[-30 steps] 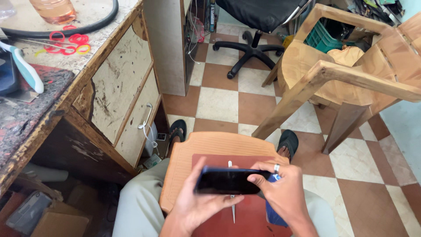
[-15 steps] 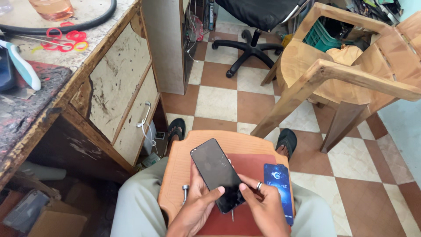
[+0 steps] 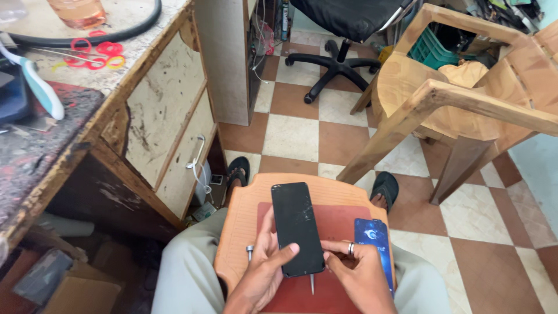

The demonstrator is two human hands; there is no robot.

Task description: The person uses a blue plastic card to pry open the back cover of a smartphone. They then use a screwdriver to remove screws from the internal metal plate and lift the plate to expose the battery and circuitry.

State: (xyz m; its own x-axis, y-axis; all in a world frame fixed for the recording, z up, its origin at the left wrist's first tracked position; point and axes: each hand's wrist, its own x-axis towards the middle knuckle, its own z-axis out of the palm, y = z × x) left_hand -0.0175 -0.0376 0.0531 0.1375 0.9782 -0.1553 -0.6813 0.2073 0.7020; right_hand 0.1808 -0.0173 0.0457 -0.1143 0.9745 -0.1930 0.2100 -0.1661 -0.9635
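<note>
A black smartphone (image 3: 297,226) with a cracked dark screen lies face up over a dark red mat (image 3: 343,222) on a tan plastic stool (image 3: 243,214) held on my lap. My left hand (image 3: 263,267) grips the phone's lower left edge, thumb across its bottom. My right hand (image 3: 359,271), a ring on one finger, touches the phone's lower right corner. A blue card-like panel (image 3: 374,242) lies on the mat just right of my right hand. A thin metal tool tip (image 3: 312,284) pokes out below the phone. A small screwdriver bit (image 3: 250,252) stands left of my left hand.
A worn wooden workbench (image 3: 145,110) with drawers stands at the left, with red scissors (image 3: 96,52), a black cable and a glass on top. An overturned tan plastic chair (image 3: 465,99) lies at the right, a black office chair (image 3: 343,35) behind. The floor is checkered tile.
The phone went from being held sideways in both hands to lying lengthwise, screen up, on the mat. The blue panel left my right hand and now lies on the mat.
</note>
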